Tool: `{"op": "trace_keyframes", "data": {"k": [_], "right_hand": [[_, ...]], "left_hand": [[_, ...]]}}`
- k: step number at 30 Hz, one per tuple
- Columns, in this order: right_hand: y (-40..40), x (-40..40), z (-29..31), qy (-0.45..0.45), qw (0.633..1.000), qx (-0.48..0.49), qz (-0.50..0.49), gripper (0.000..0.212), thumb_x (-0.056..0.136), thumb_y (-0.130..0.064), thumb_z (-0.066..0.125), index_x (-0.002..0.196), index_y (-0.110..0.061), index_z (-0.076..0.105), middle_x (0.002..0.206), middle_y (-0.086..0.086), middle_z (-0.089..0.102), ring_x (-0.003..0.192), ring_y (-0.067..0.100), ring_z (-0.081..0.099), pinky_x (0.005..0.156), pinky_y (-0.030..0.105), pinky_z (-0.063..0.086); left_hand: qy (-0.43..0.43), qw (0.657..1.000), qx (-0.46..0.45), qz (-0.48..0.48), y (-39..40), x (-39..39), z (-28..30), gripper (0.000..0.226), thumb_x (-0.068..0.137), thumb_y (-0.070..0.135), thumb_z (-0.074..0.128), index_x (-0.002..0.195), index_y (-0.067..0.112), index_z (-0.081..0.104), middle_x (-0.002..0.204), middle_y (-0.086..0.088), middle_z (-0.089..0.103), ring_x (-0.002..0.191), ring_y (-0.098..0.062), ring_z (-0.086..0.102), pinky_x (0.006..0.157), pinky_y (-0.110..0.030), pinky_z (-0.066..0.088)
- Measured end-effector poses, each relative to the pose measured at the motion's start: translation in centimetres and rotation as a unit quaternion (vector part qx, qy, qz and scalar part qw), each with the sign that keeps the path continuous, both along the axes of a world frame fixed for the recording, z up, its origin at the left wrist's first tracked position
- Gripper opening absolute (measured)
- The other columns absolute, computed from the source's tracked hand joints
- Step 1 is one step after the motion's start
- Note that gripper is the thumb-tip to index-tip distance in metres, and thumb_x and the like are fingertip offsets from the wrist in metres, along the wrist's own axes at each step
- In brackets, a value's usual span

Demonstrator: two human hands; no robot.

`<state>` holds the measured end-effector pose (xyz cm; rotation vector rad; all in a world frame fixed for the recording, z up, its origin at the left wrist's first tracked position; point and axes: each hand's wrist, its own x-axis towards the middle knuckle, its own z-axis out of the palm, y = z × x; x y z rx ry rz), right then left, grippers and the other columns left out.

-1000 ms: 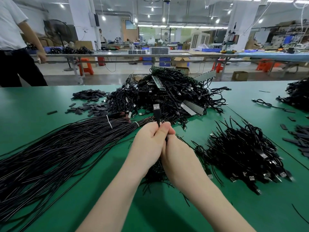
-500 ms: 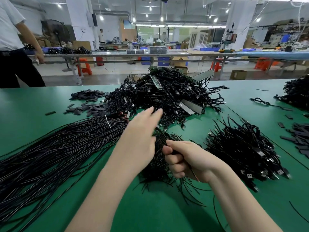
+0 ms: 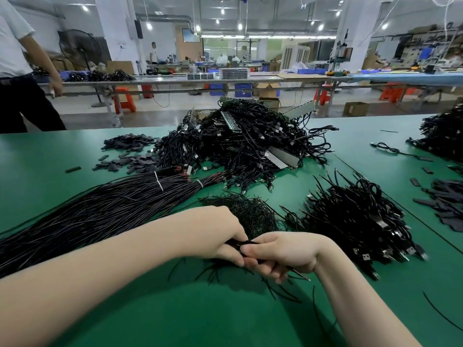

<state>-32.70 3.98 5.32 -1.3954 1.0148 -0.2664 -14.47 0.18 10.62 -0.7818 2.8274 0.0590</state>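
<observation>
Seated at a green worktop [image 3: 50, 156], biggest load first: along the left a long sheaf of black wires [image 3: 87, 216] cinched with white ties, straight ahead a heap of USB cables [image 3: 250, 141] mixed with long strips, to the right a pile of coiled USB cables [image 3: 355, 221], farther back on the left a scatter of flat black pieces [image 3: 130, 146], and nearest in a small tangle of thin black ties [image 3: 250, 214]. At the near edge of that tangle, pressed knuckle to knuckle: left grip [image 3: 218, 231] and right grip [image 3: 283, 254], both curled and pinching a black strand [image 3: 236, 242] stretched between them, with a thin end poking out below the right fingers. Hard to tell whether lifted clear of the surface or resting on it. Probably very light, limp yet springy, smooth enough to slide out of a loose pinch and quick to snag on its neighbours. Best taken near one end between thumb and forefinger and drawn out singly, never grabbed by the handful. Against half a second ago: left grip no longer stretched forward with straight fingers towards the heap, but drawn back and closed against the right; right grip lower and nearer the body, curled as before. Against a second ago: no USB plug standing above the fingertips now.
</observation>
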Motion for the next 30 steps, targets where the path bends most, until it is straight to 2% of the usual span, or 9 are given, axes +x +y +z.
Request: {"op": "trace_keyframes", "data": {"k": [6,9,11,14,18,21,25,28,30], "right_hand": [[-0.3,1.1,0.1,0.049,0.995,-0.064,-0.056,0.032,0.101,-0.045,0.043,0.083,-0.022,0.057,0.061,-0.009,0.05,0.048,0.009,0.038,0.047,0.019,0.033],[-0.7,1.9,0.2,0.206,0.946,-0.235,-0.084,0.024,0.099,-0.049,0.045,0.091,-0.029,0.056,0.067,-0.011,0.064,0.052,0.005,0.052,0.05,0.02,0.039],[-0.9,2.1,0.1,0.259,0.914,-0.3,-0.085,0.023,0.099,-0.048,0.042,0.094,-0.03,0.055,0.074,-0.011,0.067,0.059,-0.001,0.055,0.055,0.02,0.041],[-0.9,2.7,-0.2,0.268,0.908,-0.305,-0.102,0.026,0.102,-0.044,0.036,0.108,-0.024,0.053,0.094,-0.002,0.067,0.084,0.016,0.061,0.075,0.033,0.05],[-1.4,2.9,-0.9,0.328,0.855,-0.379,-0.133,0.028,0.104,-0.039,0.031,0.101,-0.017,0.048,0.094,0.009,0.061,0.085,0.031,0.057,0.072,0.038,0.046],[-1.8,2.5,-1.2,0.303,0.862,-0.38,-0.142,0.025,0.104,-0.036,0.033,0.092,-0.017,0.047,0.088,0.005,0.059,0.08,0.026,0.054,0.065,0.034,0.038],[-2.2,1.9,-1.7,0.257,0.887,-0.356,-0.143,0.027,0.103,-0.034,0.037,0.083,-0.022,0.05,0.076,-0.006,0.055,0.068,0.012,0.05,0.058,0.024,0.037],[-2.1,1.1,-1.7,0.13,0.942,-0.254,-0.176,0.034,0.103,-0.043,0.037,0.083,-0.023,0.055,0.071,-0.007,0.064,0.057,0.009,0.053,0.053,0.02,0.041],[-2.3,0.3,-1.7,0.083,0.938,-0.228,-0.247,0.042,0.102,-0.05,0.03,0.095,-0.022,0.062,0.079,-0.004,0.072,0.058,0.009,0.059,0.054,0.023,0.043]], "left_hand": [[0.038,0.997,0.002,0.06,-0.6,0.5,-0.5,0.021,0.093,0.035,0.056,0.104,0.035,0.074,0.087,0.004,0.073,0.075,-0.011,0.06,0.07,-0.028,0.05],[0.041,0.992,-0.029,0.111,-1.3,0.7,-1.1,0.023,0.092,0.036,0.054,0.1,0.029,0.074,0.084,0.002,0.072,0.079,-0.018,0.064,0.068,-0.03,0.052],[0.045,0.988,-0.049,0.136,-1.3,0.5,-1.8,0.022,0.092,0.037,0.053,0.095,0.028,0.072,0.079,0.003,0.069,0.073,-0.019,0.061,0.063,-0.028,0.049],[0.043,0.983,-0.034,0.174,-1.7,0.5,-1.9,0.024,0.094,0.04,0.053,0.097,0.025,0.072,0.08,0.002,0.068,0.069,-0.018,0.057,0.059,-0.025,0.042],[0.063,0.976,-0.086,0.192,-1.0,0.0,-2.8,0.025,0.098,0.042,0.046,0.11,0.024,0.06,0.099,-0.003,0.064,0.097,-0.026,0.06,0.069,-0.03,0.04],[0.052,0.976,-0.088,0.193,-0.3,-0.6,-3.9,0.032,0.103,0.04,0.039,0.117,0.015,0.051,0.113,-0.012,0.061,0.107,-0.034,0.059,0.076,-0.037,0.044],[0.036,0.979,-0.092,0.179,-0.4,-0.8,-4.1,0.033,0.105,0.036,0.034,0.119,0.012,0.052,0.116,-0.011,0.058,0.11,-0.031,0.056,0.087,-0.039,0.043],[0.079,0.977,-0.076,0.185,-0.6,-0.3,-4.2,0.031,0.105,0.035,0.034,0.105,0.012,0.056,0.106,-0.009,0.06,0.101,-0.029,0.058,0.086,-0.04,0.045],[0.152,0.961,-0.028,0.23,-1.3,0.1,-3.9,0.028,0.105,0.028,0.036,0.092,0.013,0.056,0.096,-0.007,0.064,0.091,-0.026,0.062,0.082,-0.038,0.049]]}}
